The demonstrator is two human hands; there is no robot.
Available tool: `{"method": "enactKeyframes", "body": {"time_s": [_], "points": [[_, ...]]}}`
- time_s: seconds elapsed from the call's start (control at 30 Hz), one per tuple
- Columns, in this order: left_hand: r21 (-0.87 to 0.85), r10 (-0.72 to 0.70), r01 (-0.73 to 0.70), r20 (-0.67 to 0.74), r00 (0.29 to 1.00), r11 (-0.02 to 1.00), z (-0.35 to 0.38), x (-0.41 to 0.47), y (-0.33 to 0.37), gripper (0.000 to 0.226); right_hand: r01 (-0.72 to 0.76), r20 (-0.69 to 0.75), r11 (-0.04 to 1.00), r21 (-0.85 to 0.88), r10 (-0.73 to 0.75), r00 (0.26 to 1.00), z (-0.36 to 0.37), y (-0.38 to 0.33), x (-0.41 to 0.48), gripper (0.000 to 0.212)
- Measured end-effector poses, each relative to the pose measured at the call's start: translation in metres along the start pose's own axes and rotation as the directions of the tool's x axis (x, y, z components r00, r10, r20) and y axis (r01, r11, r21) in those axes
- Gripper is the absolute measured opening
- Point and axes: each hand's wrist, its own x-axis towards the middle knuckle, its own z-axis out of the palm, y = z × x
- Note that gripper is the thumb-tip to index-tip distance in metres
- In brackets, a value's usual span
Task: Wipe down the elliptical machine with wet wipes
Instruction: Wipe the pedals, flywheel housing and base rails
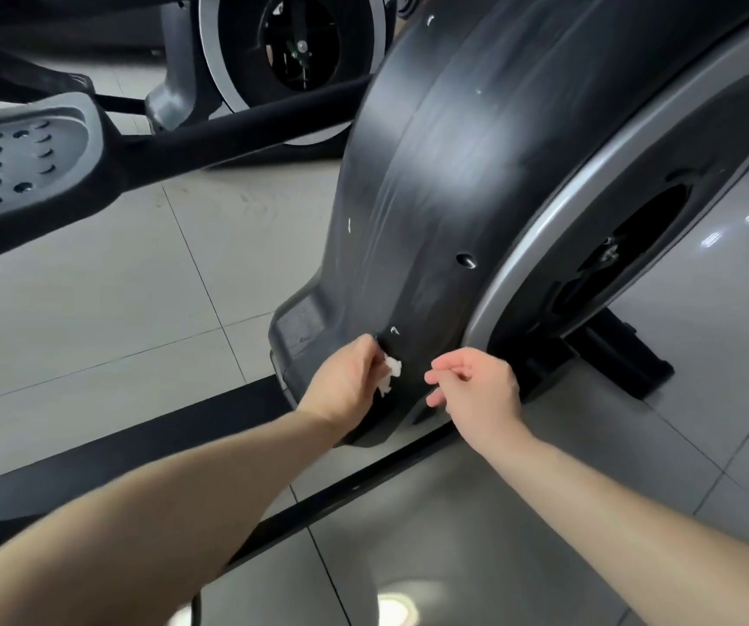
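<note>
low on the upright black housing, left hand presses a crumpled wipe.

Only one view, worn on the head. Looking forward and steeply down to the left hand and the right hand just below the middle of the frame. Very near to the black housing of the elliptical machine (wide-angle lens, so curved toward the edges). Tiled floor underneath, a pedal at far left, a second machine behind at the top.
</note>
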Motion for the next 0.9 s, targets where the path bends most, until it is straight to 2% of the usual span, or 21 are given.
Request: {"method": "enactKeyframes", "body": {"time_s": [0.07,0.23,0.37,0.47,0.57,0.63,0.73,0.83,0.9], "points": [[-0.054,0.026,-0.028,-0.044,0.999,0.998,-0.017,0.007,0.017,0.013,-0.012,0.004,1.0,0.007,0.012,1.0,0.001,-0.003,0.0,0.024],[-0.138,0.168,-0.202,-0.225,0.96,0.97,-0.059,0.039,0.062,0.017,-0.016,-0.024,1.0,0.009,0.016,1.0,0.004,-0.007,0.0,0.024],[-0.065,0.254,-0.273,-0.209,0.944,0.96,-0.055,0.041,0.05,0.02,-0.003,-0.016,1.0,0.004,0.003,1.0,0.004,-0.003,0.0,0.024],[0.001,0.224,-0.225,-0.089,0.97,0.974,-0.034,0.026,0.02,0.023,-0.008,-0.012,1.0,0.014,0.009,1.0,0.006,-0.001,0.001,0.026],[0.062,0.043,-0.046,0.048,0.998,0.997,-0.012,0.005,0.0,0.022,-0.02,-0.022,0.999,0.029,0.021,1.0,0.006,-0.002,0.002,0.025],[0.093,-0.068,0.061,0.078,0.995,0.994,-0.005,-0.001,-0.005,0.021,-0.026,-0.024,0.999,0.026,0.027,0.999,0.006,-0.003,0.0,0.025],[0.013,-0.08,0.079,0.016,0.997,0.997,-0.015,0.002,0.008,0.018,-0.026,-0.022,1.0,0.018,0.026,0.999,0.005,-0.006,0.001,0.025],[-0.126,-0.011,-0.003,-0.108,0.994,0.992,-0.044,0.021,0.04,0.019,-0.035,-0.03,0.999,0.004,0.035,0.999,0.005,-0.01,0.003,0.023],[-0.124,0.054,-0.072,-0.149,0.987,0.99,-0.059,0.034,0.054,0.021,-0.05,-0.033,0.998,0.023,0.051,0.998,0.006,-0.01,0.003,0.023]]}}
